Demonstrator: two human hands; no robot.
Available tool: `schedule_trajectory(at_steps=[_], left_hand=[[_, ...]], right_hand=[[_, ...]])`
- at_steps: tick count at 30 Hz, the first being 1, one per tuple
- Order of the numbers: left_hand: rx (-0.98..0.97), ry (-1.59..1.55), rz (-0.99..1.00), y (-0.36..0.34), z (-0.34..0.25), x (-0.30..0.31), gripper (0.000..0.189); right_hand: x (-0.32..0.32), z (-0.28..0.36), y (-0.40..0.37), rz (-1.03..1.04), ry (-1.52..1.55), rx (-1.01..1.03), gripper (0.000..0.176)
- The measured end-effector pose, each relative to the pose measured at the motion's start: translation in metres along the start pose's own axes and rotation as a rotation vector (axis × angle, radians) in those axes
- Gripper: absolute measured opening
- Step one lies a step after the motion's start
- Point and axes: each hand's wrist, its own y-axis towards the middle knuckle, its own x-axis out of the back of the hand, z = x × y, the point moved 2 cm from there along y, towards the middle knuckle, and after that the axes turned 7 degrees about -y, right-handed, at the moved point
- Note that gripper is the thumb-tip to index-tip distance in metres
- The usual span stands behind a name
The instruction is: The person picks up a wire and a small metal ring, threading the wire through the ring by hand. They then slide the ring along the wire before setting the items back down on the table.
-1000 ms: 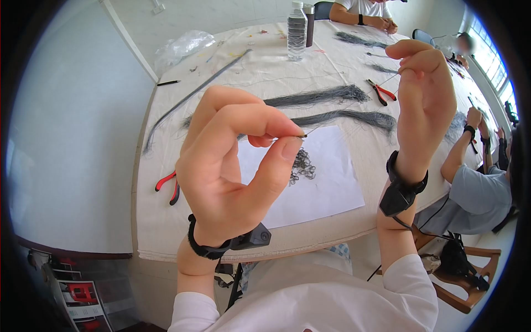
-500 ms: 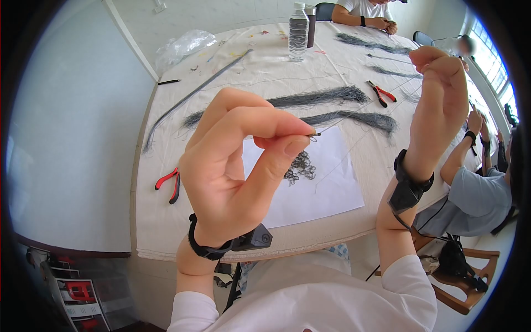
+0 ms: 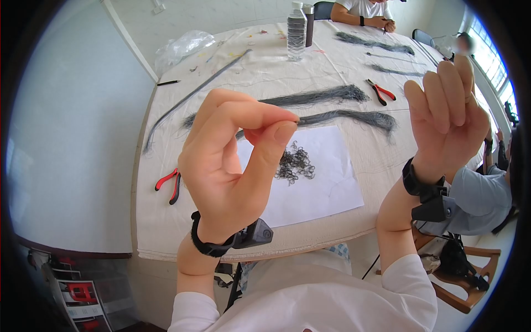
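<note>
My left hand [image 3: 229, 155] is raised over the table, thumb and index finger pinched on a thin wire, of which only a tiny end [image 3: 297, 121] shows at the fingertips. To the right, my right hand [image 3: 448, 116] is held up with its palm side towards me and several fingers curled in; whatever it grips is too fine to make out. Beneath my left hand lies a white sheet of paper [image 3: 337, 191], bearing a pile of small dark wire curls [image 3: 297, 165]. Behind the paper are two bundles of grey wire [image 3: 326, 97], partly covered by my left hand.
Red-handled pliers [image 3: 170, 184] lie at the left, and another pair of pliers [image 3: 380, 92] at the right. A long grey strand bundle [image 3: 202, 88], a water bottle [image 3: 296, 34], a dark flask [image 3: 310, 25] and a plastic bag [image 3: 182, 47] are farther back. Other people sit around the table.
My right hand has turned over and come down slightly, its palm side now towards me. My left hand has shifted a little left and up, and the wire loop at its fingertips no longer shows.
</note>
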Motion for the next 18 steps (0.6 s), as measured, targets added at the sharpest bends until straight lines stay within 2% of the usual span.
schedule_trajectory(at_steps=[1, 3, 4, 5, 6, 7, 8, 10, 12, 13, 16, 18], left_hand=[[-0.075, 0.078, -0.034, 0.001, 0.004, 0.001, 0.004], [-0.151, 0.156, -0.067, 0.005, 0.007, 0.001, 0.007], [-0.23, 0.315, -0.025, 0.007, 0.008, -0.001, 0.008], [-0.309, 0.472, 0.019, 0.007, 0.007, -0.003, 0.01], [-0.308, 0.471, 0.021, 0.007, 0.008, -0.003, 0.01], [-0.247, 0.456, 0.084, 0.007, 0.01, -0.003, 0.011], [-0.186, 0.44, 0.147, 0.006, 0.012, -0.004, 0.012], [-0.147, 0.375, 0.156, 0.004, 0.012, -0.007, 0.01], [0.104, 0.207, 0.193, 0.002, 0.01, -0.007, 0.006], [0.106, 0.206, 0.196, 0.002, 0.01, -0.006, 0.006], [0.142, 0.094, 0.237, 0.001, 0.01, -0.006, 0.008], [0.325, -0.094, 0.238, -0.002, 0.011, -0.007, 0.012]], right_hand=[[-0.002, -0.001, -0.001, -0.002, 0.0, 0.0, 0.019], [-0.005, -0.005, -0.002, -0.053, -0.358, 0.112, 0.015], [-0.011, -0.009, -0.004, -0.054, -0.358, 0.112, 0.015], [-0.018, -0.013, -0.006, -0.173, -0.608, 0.183, 0.014], [-0.023, -0.017, -0.008, -0.293, -0.857, 0.252, 0.014], [-0.023, -0.024, -0.008, -0.269, -0.933, 0.34, 0.018], [-0.027, -0.023, -0.007, -0.271, -0.934, 0.339, 0.018], [-0.043, -0.021, 0.0, -0.132, -1.439, 0.215, 0.017], [-0.041, -0.031, 0.004, -0.103, -1.521, 0.267, 0.016], [-0.041, -0.035, 0.005, -0.07, -1.602, 0.321, 0.016], [-0.04, -0.041, 0.009, 0.002, -1.592, 0.319, 0.019], [-0.041, -0.046, 0.011, -0.005, -1.561, 0.341, 0.02]])
